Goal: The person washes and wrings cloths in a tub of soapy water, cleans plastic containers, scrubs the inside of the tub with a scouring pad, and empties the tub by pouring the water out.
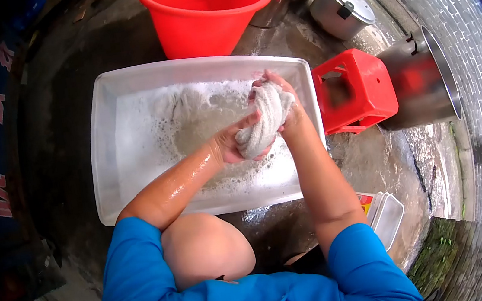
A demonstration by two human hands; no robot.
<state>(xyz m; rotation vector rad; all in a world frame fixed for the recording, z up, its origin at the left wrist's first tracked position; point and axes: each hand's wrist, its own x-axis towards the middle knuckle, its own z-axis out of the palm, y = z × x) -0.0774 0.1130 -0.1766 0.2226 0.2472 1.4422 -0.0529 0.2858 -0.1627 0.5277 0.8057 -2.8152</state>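
Cloth (pixel 264 119), off-white, twisted fabric, gripped btwn L hand (pixel 234 143) & R hand (pixel 289 98) over rect. white plastic tub (pixel 103 150), nr R edge; prob. soft, water-heavy, slippery, best held both ends.

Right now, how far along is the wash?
Looks done: cloth lifted out of the sudsy water, bunched up. In hand: left grip and right grip hold it over the tub, seemingly wringing. Likely left: rinsing, given the suds below; can't tell whether more cloth lies under them.
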